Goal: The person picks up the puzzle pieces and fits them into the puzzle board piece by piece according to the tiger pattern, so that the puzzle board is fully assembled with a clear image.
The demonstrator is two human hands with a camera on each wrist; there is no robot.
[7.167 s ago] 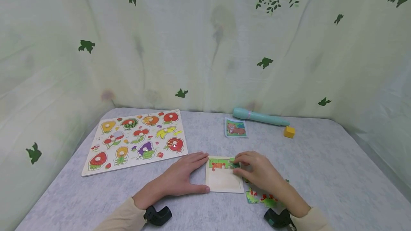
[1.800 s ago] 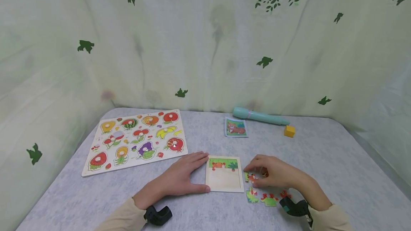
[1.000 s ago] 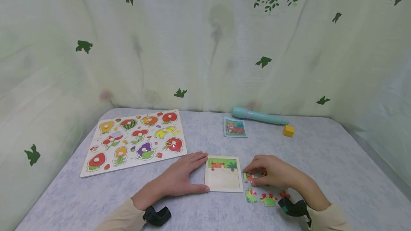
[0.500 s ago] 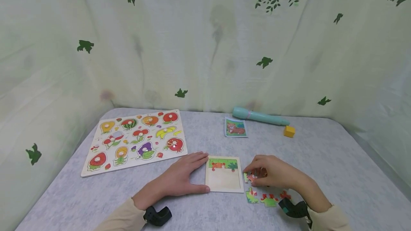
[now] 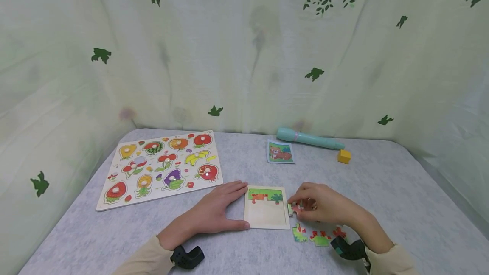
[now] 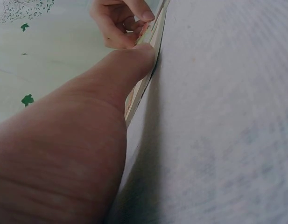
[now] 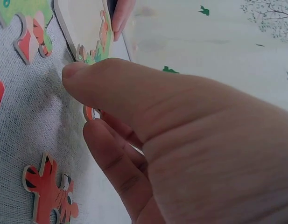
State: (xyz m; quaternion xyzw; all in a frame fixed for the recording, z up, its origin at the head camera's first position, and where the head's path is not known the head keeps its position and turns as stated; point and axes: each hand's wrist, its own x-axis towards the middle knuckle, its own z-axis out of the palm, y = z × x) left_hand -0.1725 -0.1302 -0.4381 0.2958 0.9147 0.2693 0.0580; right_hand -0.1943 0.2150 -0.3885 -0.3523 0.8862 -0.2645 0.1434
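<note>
A square wooden puzzle tray [image 5: 266,217] lies on the table, its top row filled with green pieces showing orange ears and a plant. My left hand [image 5: 217,209] rests along the tray's left side, fingers extended at the upper corner and thumb at the lower one. Just off the right edge, my right hand [image 5: 326,203] pinches a green-and-orange jigsaw piece [image 5: 290,210] between thumb and fingers. In the left wrist view this piece [image 6: 143,33] stands tilted beyond the left thumb. Below the right hand lie loose jigsaw pieces [image 5: 299,233]; an orange striped piece [image 7: 48,189] shows in the right wrist view.
A large fruit peg-puzzle board [image 5: 153,190] covers the table's left side. Behind the tray lies a bear picture card [image 5: 280,152]. Farther back are a teal microphone-shaped stick [image 5: 311,139] and a yellow cube [image 5: 344,156]. A printed curtain [image 5: 244,54] surrounds the table.
The right hand earlier was at the tray's upper right corner, then went to the loose pieces. Now it has lifted one piece slightly and shifted left towards the tray. The left hand stayed put.
</note>
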